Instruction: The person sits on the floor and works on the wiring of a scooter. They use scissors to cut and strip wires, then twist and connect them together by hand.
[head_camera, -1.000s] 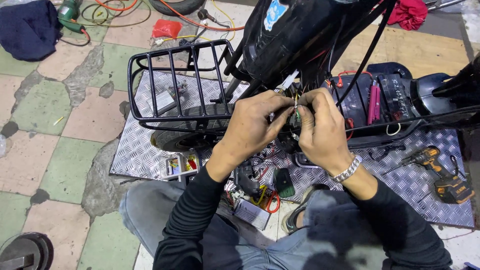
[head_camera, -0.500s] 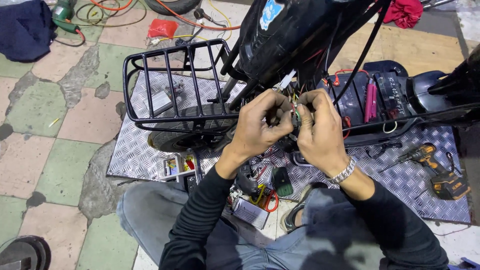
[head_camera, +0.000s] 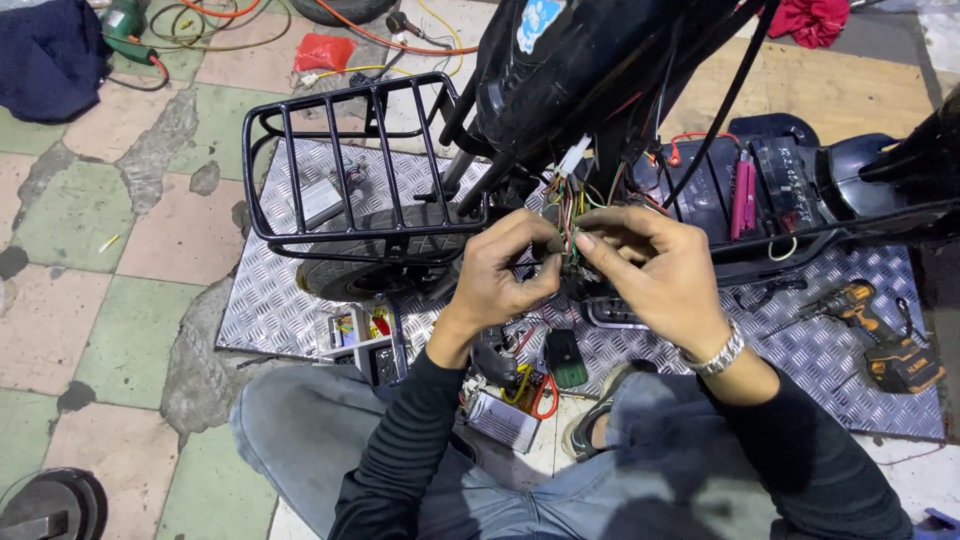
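My left hand (head_camera: 505, 270) and my right hand (head_camera: 655, 270) meet under a black electric scooter (head_camera: 600, 70), fingertips pinched on a bundle of coloured wires (head_camera: 567, 205) that hangs from its frame. A white connector (head_camera: 574, 157) sits just above the bundle. My right wrist wears a metal bracelet (head_camera: 716, 355). Both arms are in black sleeves. What the fingertips grip within the bundle is hidden by the fingers.
A black wire basket (head_camera: 350, 165) sticks out over the front tyre (head_camera: 370, 270). The scooter stands on a metal tread plate (head_camera: 270, 310). A cordless drill (head_camera: 880, 335) lies at the right, small parts boxes (head_camera: 360, 335) and tools near my knees. Cables and a red cloth (head_camera: 815, 20) lie behind.
The view has shifted, so the scooter and basket sit lower and further right in frame. My hands stay together on the wires, fingers slightly repositioned.
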